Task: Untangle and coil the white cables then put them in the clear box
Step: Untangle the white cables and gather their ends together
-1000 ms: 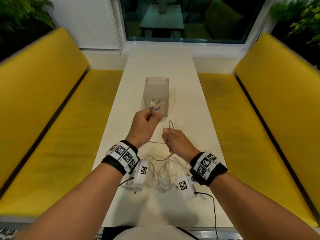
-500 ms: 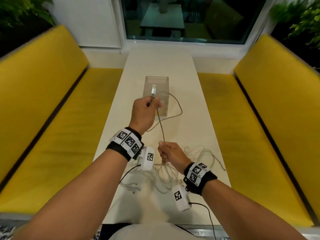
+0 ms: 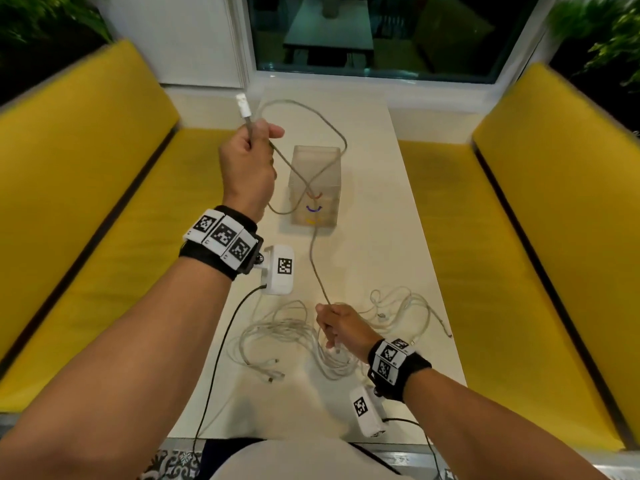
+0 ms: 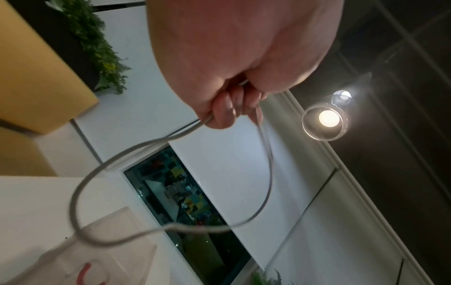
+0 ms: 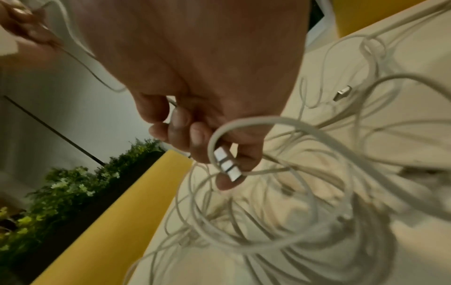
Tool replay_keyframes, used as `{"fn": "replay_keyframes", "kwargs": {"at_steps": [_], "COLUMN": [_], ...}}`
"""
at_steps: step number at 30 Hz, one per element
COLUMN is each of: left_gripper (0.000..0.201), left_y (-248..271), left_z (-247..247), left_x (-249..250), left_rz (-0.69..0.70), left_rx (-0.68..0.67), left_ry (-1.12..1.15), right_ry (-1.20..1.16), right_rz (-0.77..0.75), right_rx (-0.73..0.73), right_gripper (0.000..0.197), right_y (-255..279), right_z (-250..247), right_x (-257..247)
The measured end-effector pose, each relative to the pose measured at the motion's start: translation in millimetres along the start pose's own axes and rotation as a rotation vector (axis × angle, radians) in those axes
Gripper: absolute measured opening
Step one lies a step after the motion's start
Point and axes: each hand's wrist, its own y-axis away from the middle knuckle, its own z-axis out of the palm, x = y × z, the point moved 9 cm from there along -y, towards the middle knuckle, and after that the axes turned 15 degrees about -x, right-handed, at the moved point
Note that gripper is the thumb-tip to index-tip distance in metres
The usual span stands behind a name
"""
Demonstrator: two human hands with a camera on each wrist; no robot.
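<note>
My left hand [image 3: 251, 150] is raised over the table's left edge and grips one white cable [image 3: 313, 261] just below its plug [image 3: 243, 106]. That cable loops past the clear box [image 3: 315, 190] and runs down to my right hand [image 3: 334, 329], which grips it low over the tangle. The left wrist view shows the left hand [image 4: 234, 104] curled round the cable loop [image 4: 97, 173]. In the right wrist view the right hand [image 5: 195, 138] holds cable and a plug [image 5: 227, 165]. A tangle of white cables [image 3: 277, 336] lies under and beside it.
The long white table [image 3: 377, 216] runs between two yellow benches [image 3: 104, 209] [image 3: 540, 216] toward a window. More loose cable [image 3: 405, 306] lies near the table's right edge. Black camera leads [image 3: 214, 358] hang from my wrists.
My left hand has lifted up and to the left with the plug end, drawing the cable out into a long loop. My right hand has dropped toward me, down onto the tangle.
</note>
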Motion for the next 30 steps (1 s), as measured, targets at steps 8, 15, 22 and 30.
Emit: {"fn": "replay_keyframes", "kwargs": {"at_steps": [8,15,22,30], "left_gripper": [0.041,0.043,0.029,0.027], "left_y": [24,49,50,52], "left_z": [0,23,16,1], "left_x": [-75,-99,-95,-101], "left_rz": [-0.201,-0.319,-0.280,-0.223], "left_rx": [-0.087,-0.141,-0.075,0.006], "left_ry": [-0.132,0.006,0.152,0.175], "right_ry": [-0.042,0.330,0.566,0.914], "right_rz": [-0.309,-0.289,-0.073,0.043], "right_rx": [0.114,0.415,0.818,0.752], "right_gripper": [0.015,0.020,0.026,0.042], "right_y": [22,10,-3,-17], "right_z": [-37,-103,-201,-154], "right_x": [-108,-156,-155,-154]}}
